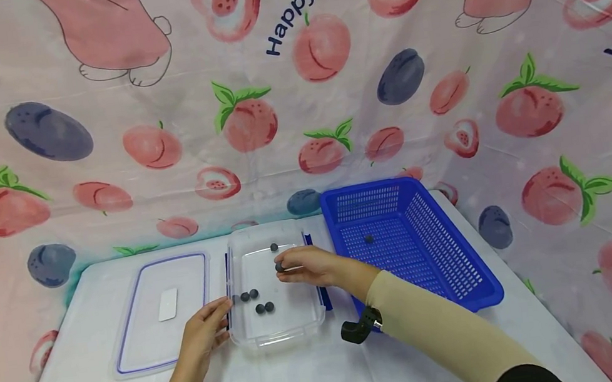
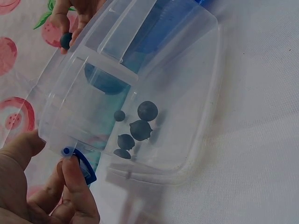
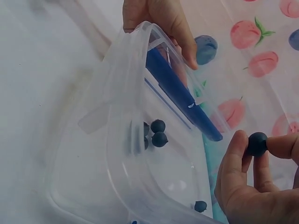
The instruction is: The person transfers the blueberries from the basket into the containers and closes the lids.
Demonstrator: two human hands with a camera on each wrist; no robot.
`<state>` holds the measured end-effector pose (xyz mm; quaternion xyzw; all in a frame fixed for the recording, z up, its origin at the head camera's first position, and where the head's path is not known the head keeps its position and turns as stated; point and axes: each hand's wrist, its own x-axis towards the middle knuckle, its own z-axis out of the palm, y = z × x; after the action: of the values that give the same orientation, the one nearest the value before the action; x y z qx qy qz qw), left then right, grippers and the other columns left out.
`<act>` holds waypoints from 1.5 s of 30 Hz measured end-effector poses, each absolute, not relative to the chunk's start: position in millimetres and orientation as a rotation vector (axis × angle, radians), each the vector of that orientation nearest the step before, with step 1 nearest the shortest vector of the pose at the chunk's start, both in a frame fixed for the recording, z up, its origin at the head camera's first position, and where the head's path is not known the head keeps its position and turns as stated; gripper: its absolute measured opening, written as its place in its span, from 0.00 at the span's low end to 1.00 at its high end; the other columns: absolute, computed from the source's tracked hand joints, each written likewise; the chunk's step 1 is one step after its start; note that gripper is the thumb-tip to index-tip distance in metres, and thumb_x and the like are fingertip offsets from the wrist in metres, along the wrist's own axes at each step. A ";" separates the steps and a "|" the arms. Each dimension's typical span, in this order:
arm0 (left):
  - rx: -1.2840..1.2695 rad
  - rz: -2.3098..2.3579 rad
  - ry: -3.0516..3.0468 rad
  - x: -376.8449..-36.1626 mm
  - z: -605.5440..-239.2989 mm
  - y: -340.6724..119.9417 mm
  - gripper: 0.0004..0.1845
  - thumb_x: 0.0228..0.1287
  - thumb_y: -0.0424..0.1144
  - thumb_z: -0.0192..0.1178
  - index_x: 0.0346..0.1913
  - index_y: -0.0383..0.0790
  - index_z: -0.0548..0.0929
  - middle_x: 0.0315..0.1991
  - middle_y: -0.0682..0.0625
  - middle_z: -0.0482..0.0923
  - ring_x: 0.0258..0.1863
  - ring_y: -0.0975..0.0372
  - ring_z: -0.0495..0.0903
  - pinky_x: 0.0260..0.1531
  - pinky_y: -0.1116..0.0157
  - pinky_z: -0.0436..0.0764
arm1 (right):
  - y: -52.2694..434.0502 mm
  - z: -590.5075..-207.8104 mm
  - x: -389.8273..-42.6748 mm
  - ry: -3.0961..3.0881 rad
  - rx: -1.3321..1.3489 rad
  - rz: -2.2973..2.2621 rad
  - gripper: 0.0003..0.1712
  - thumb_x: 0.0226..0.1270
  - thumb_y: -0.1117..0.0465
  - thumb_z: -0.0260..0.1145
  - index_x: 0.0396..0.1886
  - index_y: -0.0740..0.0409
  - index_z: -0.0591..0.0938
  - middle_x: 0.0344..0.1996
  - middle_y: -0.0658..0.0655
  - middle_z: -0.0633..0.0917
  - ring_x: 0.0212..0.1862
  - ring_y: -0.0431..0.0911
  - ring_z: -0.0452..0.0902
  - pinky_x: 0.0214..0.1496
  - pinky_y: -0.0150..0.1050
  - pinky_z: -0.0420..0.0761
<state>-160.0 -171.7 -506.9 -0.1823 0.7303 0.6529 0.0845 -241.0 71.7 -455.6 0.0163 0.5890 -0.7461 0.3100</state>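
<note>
A blueberry [image 3: 257,144] is pinched between the thumb and fingertips of my right hand [image 1: 311,265], above the far right part of a clear plastic box [image 1: 278,337]. My left hand [image 1: 206,330] holds the box's left side, its thumb by the rim and its fingers at a blue latch [image 2: 85,167]. Inside the box, several blueberries [image 1: 253,293] lie loosely grouped toward the left and middle. One more blueberry [image 1: 274,246] sits apart near the far end.
To the right stands a blue mesh basket [image 1: 490,296] with a single dark blueberry [image 1: 369,239] in it. Left of the box lies a clear lid with a blue seal [image 1: 146,329]. Everything rests on a white-covered table [image 1: 305,380], with a fruit-print sheet [image 1: 259,177] behind.
</note>
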 end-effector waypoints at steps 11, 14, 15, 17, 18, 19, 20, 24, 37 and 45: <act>-0.532 1.946 2.181 -159.8 -507.2 -171.3 0.29 0.68 0.48 0.62 0.65 0.34 0.74 0.43 0.54 0.76 0.36 0.66 0.73 0.32 0.74 0.81 | 62.1 -461.2 -241.6 1.641 0.088 -1.884 0.22 0.67 0.73 0.55 0.61 0.72 0.74 0.37 0.56 0.79 0.39 0.44 0.79 0.46 0.31 0.83; -0.531 1.945 2.183 -159.5 -507.7 -171.5 0.30 0.67 0.49 0.62 0.65 0.34 0.74 0.44 0.54 0.76 0.37 0.65 0.73 0.32 0.73 0.81 | 58.9 -462.6 -242.8 1.672 0.088 -1.871 0.22 0.67 0.72 0.55 0.61 0.71 0.74 0.36 0.55 0.79 0.38 0.43 0.78 0.42 0.30 0.82; -0.529 1.944 2.184 -159.3 -507.8 -171.4 0.30 0.67 0.49 0.62 0.65 0.34 0.74 0.45 0.54 0.76 0.37 0.65 0.73 0.32 0.73 0.81 | 57.7 -463.4 -243.2 1.683 0.089 -1.865 0.22 0.67 0.72 0.55 0.61 0.71 0.74 0.36 0.55 0.79 0.38 0.43 0.78 0.41 0.29 0.81; -0.527 1.941 2.186 -158.8 -507.9 -171.5 0.30 0.67 0.50 0.63 0.65 0.34 0.74 0.45 0.54 0.76 0.38 0.65 0.73 0.33 0.73 0.82 | 55.1 -465.5 -243.6 1.708 0.083 -1.854 0.22 0.67 0.72 0.55 0.61 0.72 0.74 0.35 0.54 0.79 0.37 0.43 0.78 0.39 0.28 0.81; -0.527 1.940 2.187 -158.7 -507.9 -171.5 0.30 0.67 0.50 0.63 0.65 0.34 0.74 0.46 0.53 0.76 0.38 0.65 0.73 0.33 0.73 0.82 | 53.8 -466.8 -243.8 1.716 0.080 -1.849 0.23 0.67 0.72 0.55 0.61 0.72 0.74 0.35 0.54 0.79 0.37 0.43 0.78 0.38 0.28 0.80; -0.526 1.938 2.188 -158.6 -508.1 -171.5 0.30 0.67 0.50 0.62 0.65 0.34 0.74 0.46 0.53 0.76 0.38 0.64 0.73 0.33 0.73 0.82 | 52.5 -468.1 -243.7 1.730 0.073 -1.844 0.23 0.67 0.72 0.55 0.62 0.73 0.73 0.35 0.54 0.79 0.36 0.42 0.77 0.37 0.27 0.80; -0.526 1.938 2.189 -158.6 -508.2 -171.3 0.30 0.67 0.50 0.62 0.65 0.34 0.74 0.46 0.53 0.76 0.38 0.64 0.73 0.33 0.73 0.82 | 51.4 -469.3 -243.6 1.738 0.069 -1.841 0.24 0.67 0.72 0.55 0.62 0.74 0.73 0.34 0.54 0.79 0.36 0.42 0.77 0.37 0.27 0.80; -0.530 1.938 2.187 -159.4 -508.8 -170.6 0.29 0.68 0.49 0.62 0.65 0.34 0.74 0.45 0.53 0.76 0.38 0.65 0.73 0.33 0.73 0.82 | 47.4 -474.4 -243.2 1.753 0.079 -1.848 0.24 0.66 0.73 0.55 0.62 0.75 0.73 0.34 0.55 0.79 0.34 0.42 0.77 0.36 0.27 0.79; -0.528 1.953 2.172 -160.0 -510.4 -171.3 0.30 0.68 0.49 0.62 0.66 0.33 0.73 0.44 0.54 0.76 0.37 0.64 0.73 0.31 0.73 0.81 | 32.9 -492.3 -243.4 1.891 0.159 -1.787 0.20 0.67 0.71 0.57 0.57 0.74 0.78 0.31 0.54 0.79 0.31 0.39 0.77 0.37 0.26 0.82; -0.530 1.962 2.154 -160.9 -508.8 -171.3 0.31 0.68 0.48 0.62 0.66 0.32 0.73 0.42 0.55 0.75 0.37 0.65 0.73 0.31 0.73 0.82 | 25.8 -503.8 -242.1 1.960 0.233 -1.736 0.14 0.66 0.70 0.60 0.49 0.74 0.82 0.26 0.52 0.78 0.25 0.37 0.75 0.32 0.26 0.81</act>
<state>-160.9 -171.3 -508.8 -0.1783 0.7244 0.6598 0.0897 -242.1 25.8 -503.8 0.0858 0.7213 -0.6388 0.2537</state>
